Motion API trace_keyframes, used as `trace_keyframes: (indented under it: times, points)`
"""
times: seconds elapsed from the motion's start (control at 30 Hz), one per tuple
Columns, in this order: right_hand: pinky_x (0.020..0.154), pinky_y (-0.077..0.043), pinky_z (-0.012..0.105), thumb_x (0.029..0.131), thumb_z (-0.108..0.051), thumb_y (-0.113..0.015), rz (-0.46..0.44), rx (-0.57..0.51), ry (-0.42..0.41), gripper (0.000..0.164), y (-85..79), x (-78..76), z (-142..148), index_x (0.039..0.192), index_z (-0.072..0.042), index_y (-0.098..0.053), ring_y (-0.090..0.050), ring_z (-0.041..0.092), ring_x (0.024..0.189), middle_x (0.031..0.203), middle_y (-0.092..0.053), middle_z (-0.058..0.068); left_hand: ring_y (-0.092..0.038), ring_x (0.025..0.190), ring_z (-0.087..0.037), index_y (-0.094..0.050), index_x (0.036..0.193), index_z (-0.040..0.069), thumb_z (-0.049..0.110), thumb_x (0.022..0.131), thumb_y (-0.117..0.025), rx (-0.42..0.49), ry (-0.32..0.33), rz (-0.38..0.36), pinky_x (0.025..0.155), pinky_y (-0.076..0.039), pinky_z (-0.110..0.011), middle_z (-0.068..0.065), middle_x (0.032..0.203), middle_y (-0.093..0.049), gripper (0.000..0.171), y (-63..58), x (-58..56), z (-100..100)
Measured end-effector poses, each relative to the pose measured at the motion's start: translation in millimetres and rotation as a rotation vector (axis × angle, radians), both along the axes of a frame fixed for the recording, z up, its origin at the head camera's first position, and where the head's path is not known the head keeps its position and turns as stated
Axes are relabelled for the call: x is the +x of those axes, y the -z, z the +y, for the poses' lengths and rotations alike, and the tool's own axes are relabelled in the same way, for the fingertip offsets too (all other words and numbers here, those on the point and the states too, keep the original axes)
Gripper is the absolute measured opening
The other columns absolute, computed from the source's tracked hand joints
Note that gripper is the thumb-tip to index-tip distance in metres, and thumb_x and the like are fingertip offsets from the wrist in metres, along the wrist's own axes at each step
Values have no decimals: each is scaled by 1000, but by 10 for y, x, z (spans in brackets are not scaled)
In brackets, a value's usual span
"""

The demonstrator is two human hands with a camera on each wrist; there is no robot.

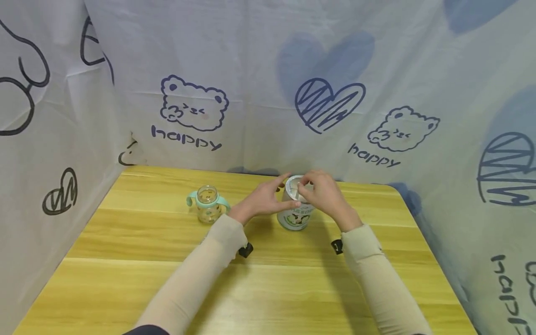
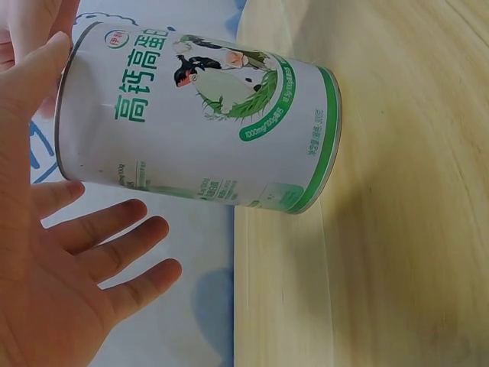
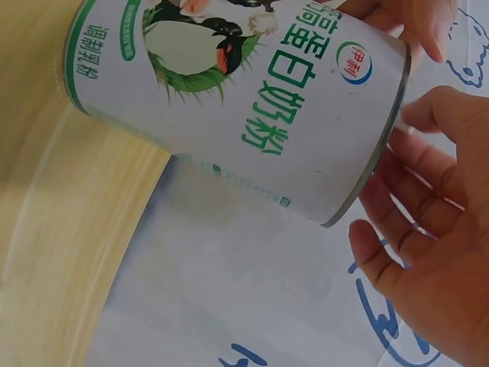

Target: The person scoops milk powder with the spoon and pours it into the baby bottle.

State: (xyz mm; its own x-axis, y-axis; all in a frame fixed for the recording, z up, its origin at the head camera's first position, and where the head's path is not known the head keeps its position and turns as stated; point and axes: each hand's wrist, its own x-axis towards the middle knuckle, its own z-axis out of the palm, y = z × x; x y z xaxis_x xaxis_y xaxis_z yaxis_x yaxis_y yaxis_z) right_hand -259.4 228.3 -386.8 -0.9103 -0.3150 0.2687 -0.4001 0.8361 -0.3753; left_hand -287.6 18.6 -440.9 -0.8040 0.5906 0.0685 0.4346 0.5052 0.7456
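A white and green milk powder can [image 1: 295, 219] stands upright near the table's back edge. Cow pictures mark its side in both wrist views. My left hand [image 1: 265, 199] holds the can by its upper rim, thumb in front and index finger on the left side; in the left wrist view the other fingers spread apart from it. From the right, my right hand [image 1: 323, 193] reaches over the top, thumb and index finger pinching a thin pale piece [image 1: 295, 187] at the can's mouth. What that piece is cannot be made out.
A clear baby bottle [image 1: 208, 211] with mint-green handles and an open top stands left of the can. Under both is a yellow wood-grain table [image 1: 268, 288]. White cloth [image 1: 251, 56] with bear and heart drawings hangs behind and at both sides.
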Motion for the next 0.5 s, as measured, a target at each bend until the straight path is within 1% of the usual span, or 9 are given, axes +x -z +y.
trace_keyframes:
  times: [0.13, 0.3, 0.4, 0.5]
  points:
    - [80, -53, 44, 95, -18, -65, -8, 18, 56, 18, 7, -3, 35, 92, -2, -74, -59, 30, 90, 98, -73, 16, -56, 140, -33, -23, 169, 19, 62, 94, -70, 23, 11, 10, 114, -50, -56, -11, 160, -51, 98, 22, -1, 27]
    - [79, -53, 45, 96, -18, -64, -4, 41, 100, 23, 6, 5, 59, 91, 1, -75, -59, 30, 89, 95, -72, 15, -56, 140, -30, -22, 170, 20, 61, 94, -70, 31, 13, 19, 115, -50, -55, -10, 158, -53, 98, 42, 3, 61]
    - [73, -53, 42, 95, -18, -64, 0, 22, 134, 24, 3, 8, 74, 89, 2, -76, -59, 29, 82, 89, -70, 15, -56, 140, -30, -22, 170, 20, 62, 94, -70, 22, 5, 29, 115, -49, -55, -11, 158, -53, 98, 51, -1, 69]
    - [64, -49, 35, 95, -18, -63, 1, -24, 181, 24, 3, 8, 102, 85, 1, -75, -57, 25, 72, 82, -69, 13, -55, 143, -33, -22, 170, 19, 62, 95, -69, 21, 0, 37, 116, -48, -55, -12, 159, -52, 99, 57, -8, 72]
